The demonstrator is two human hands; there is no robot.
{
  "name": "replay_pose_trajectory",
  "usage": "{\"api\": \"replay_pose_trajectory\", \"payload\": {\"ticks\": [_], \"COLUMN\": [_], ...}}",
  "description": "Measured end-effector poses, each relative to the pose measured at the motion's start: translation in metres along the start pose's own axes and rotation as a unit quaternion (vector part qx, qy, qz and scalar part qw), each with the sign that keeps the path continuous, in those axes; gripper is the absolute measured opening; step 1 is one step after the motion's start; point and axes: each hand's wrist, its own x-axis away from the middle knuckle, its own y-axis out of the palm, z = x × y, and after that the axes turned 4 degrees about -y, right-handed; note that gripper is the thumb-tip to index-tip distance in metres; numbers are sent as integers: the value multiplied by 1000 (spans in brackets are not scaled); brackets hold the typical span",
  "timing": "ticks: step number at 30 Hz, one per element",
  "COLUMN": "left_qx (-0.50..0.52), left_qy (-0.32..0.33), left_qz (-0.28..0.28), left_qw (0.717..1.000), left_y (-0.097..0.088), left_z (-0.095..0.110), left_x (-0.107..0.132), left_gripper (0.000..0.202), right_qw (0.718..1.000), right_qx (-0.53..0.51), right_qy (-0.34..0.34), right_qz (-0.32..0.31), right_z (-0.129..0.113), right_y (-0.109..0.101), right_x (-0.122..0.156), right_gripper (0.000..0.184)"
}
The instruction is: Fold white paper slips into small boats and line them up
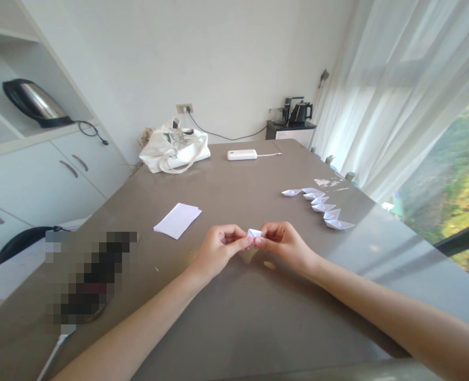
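A small folded piece of white paper (254,233) is held up between my two hands, just above the table. My left hand (223,244) pinches its left side between thumb and fingers. On the other side, my right hand (282,242) pinches it the same way. The fingertips cover its lower edges. To the left of my hands lies a small stack of white paper sheets (177,220). Several folded white paper boats (320,203) sit in a slanting row to the right, the nearest paper boat (339,225) being the largest in view.
On the brown table (234,317) a white bag (174,148) and a white power bank (242,154) with a short cable lie at the back. A pixelated dark object (95,286) with a white cable is at left. Paper scraps (328,183) lie near the right edge.
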Motion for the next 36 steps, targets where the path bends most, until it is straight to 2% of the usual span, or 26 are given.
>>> {"api": "replay_pose_trajectory", "payload": {"ticks": [6, 12, 19, 23, 28, 33, 36], "left_qx": [4, -35, -89, -78, -65, -129, -201], "left_qy": [10, 24, 43, 33, 25, 37, 47], "left_qz": [7, 27, 44, 38, -10, -16, -8], "left_qw": [1000, 999, 994, 996, 997, 991, 979], "left_y": [3, -3, -4, -3, -3, -5, -4], "left_z": [3, -5, -6, -7, -11, -10, -9], "left_x": [1, -3, -2, -3, -5, -3, -1], "left_gripper": [20, 21, 19, 20, 27, 30, 30], "right_qw": [999, 995, 975, 976, 984, 982, 977], "right_qx": [43, 85, 214, 207, 170, 177, 202], "right_qy": [-9, 4, -40, -45, -34, -30, -60], "right_qz": [-12, -47, -51, -57, -41, -63, -42], "right_z": [-2, -6, -7, -6, -6, -8, -10], "right_y": [-3, -1, 0, -1, -3, -5, -6], "right_x": [-1, -1, 2, 2, 0, 0, 0], "right_gripper": [38, 41, 31, 32, 34, 31, 27]}}
